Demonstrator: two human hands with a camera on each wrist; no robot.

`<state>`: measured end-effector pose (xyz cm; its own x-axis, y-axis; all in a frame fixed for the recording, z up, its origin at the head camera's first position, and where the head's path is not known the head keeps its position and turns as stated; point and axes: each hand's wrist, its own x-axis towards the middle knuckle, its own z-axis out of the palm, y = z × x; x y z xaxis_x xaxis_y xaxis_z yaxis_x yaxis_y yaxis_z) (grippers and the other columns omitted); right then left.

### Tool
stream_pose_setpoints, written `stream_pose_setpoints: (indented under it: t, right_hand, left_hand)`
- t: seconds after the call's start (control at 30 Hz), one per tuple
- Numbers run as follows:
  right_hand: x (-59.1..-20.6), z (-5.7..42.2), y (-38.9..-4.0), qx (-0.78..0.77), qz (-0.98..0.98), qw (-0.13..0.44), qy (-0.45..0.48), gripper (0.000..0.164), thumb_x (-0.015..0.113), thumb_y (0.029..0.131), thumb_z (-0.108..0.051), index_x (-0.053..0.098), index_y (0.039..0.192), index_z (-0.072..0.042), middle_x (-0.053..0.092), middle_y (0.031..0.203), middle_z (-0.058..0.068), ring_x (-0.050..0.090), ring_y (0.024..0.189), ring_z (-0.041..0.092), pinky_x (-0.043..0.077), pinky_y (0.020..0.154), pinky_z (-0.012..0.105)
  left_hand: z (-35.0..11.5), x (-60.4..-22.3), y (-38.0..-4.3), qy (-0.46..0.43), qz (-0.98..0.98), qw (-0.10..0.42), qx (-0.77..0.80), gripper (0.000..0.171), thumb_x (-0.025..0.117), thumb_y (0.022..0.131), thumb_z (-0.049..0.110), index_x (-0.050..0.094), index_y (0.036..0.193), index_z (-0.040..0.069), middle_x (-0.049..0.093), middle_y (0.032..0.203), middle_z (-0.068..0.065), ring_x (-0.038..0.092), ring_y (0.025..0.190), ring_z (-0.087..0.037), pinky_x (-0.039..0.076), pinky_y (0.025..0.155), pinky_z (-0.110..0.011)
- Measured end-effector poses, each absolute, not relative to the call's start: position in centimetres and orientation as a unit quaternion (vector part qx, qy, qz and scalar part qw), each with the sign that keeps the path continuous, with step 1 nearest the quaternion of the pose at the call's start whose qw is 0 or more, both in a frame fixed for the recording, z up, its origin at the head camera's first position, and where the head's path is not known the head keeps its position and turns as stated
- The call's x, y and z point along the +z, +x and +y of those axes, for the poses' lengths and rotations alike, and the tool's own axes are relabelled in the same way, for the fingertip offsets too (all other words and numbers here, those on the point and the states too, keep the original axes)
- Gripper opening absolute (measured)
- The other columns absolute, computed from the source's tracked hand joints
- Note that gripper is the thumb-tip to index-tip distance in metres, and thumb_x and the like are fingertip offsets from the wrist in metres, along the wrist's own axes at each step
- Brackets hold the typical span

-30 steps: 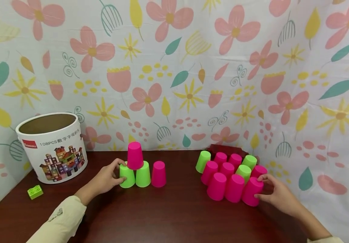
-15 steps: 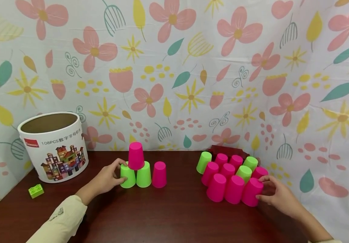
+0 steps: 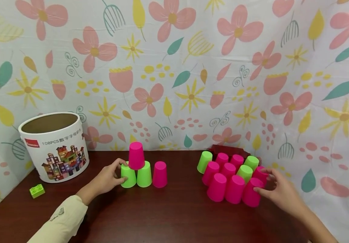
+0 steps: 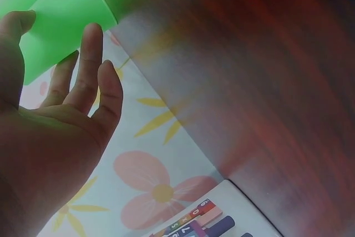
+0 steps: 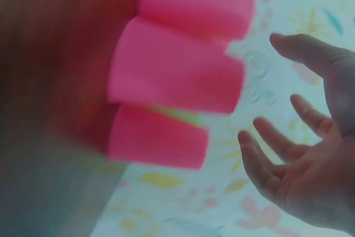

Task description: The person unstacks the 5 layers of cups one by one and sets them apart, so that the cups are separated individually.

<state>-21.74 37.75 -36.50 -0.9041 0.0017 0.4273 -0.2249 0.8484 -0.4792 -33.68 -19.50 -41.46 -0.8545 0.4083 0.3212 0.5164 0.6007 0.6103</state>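
At the left, my left hand (image 3: 107,178) holds the side of a green cup (image 3: 128,179), its thumb on the near face and the forefinger by the top. This upside-down cup stands beside a second green cup (image 3: 144,176). A pink cup (image 3: 136,156) rests across both, and another pink cup (image 3: 160,174) stands just to their right. My right hand (image 3: 283,194) hovers with spread fingers at the right edge of a cup group. Its thumb overlaps the front-right pink cup (image 3: 250,194); its fingertips are by the pink cup behind (image 3: 259,173). The right wrist view shows a gap between hand (image 5: 305,154) and cups.
The group at right holds several upside-down pink and green cups, including a green one (image 3: 204,162) at its left. Behind it lies a dark red object (image 3: 227,150). A white bucket (image 3: 62,145) and a green toy brick (image 3: 37,191) stand at left. Floral cloth (image 3: 174,101) hangs behind.
My right hand has shifted off the front-right pink cup, up and slightly to the right, toward the pink cup behind it. The left hand and its cups stay put.
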Motion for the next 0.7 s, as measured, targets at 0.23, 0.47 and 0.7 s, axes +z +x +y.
stream_pose_setpoints:
  t: [0.23, 0.47, 0.7]
  right_hand:
    - [-34.8, 32.9, -21.6, 0.257, -0.919, 0.285, 0.096, 0.061, 0.089, 0.074, -0.02, 0.056, 0.123, -0.004, 0.06, 0.113, 0.017, 0.059, 0.092, 0.032, 0.05, 0.065, 0.03]
    - [-34.4, 28.1, -22.5, 0.321, -0.892, 0.28, 0.147, 0.05, 0.085, 0.077, -0.01, 0.057, 0.119, -0.007, 0.06, 0.117, 0.008, 0.063, 0.099, 0.034, 0.054, 0.072, 0.033]
    - [-34.8, 24.0, -24.5, 0.361, -0.882, 0.247, 0.176, 0.047, 0.083, 0.081, -0.011, 0.058, 0.121, -0.007, 0.062, 0.117, 0.007, 0.063, 0.103, 0.032, 0.056, 0.08, 0.045]
  left_hand:
    - [-19.6, -41.6, -33.8, -0.26, -0.89, 0.074, -0.368, 0.045, 0.078, 0.086, 0.01, 0.046, 0.118, 0.017, 0.059, 0.102, -0.009, 0.06, 0.065, -0.014, 0.051, 0.062, -0.027]
    - [-19.5, -41.6, -33.7, -0.254, -0.891, 0.063, -0.372, 0.045, 0.077, 0.087, 0.009, 0.046, 0.119, 0.016, 0.058, 0.102, -0.01, 0.059, 0.064, -0.015, 0.051, 0.062, -0.027]
    - [-19.7, -41.3, -33.7, -0.259, -0.886, 0.073, -0.377, 0.045, 0.077, 0.086, 0.009, 0.047, 0.118, 0.015, 0.058, 0.1, -0.01, 0.059, 0.063, -0.014, 0.051, 0.061, -0.027]
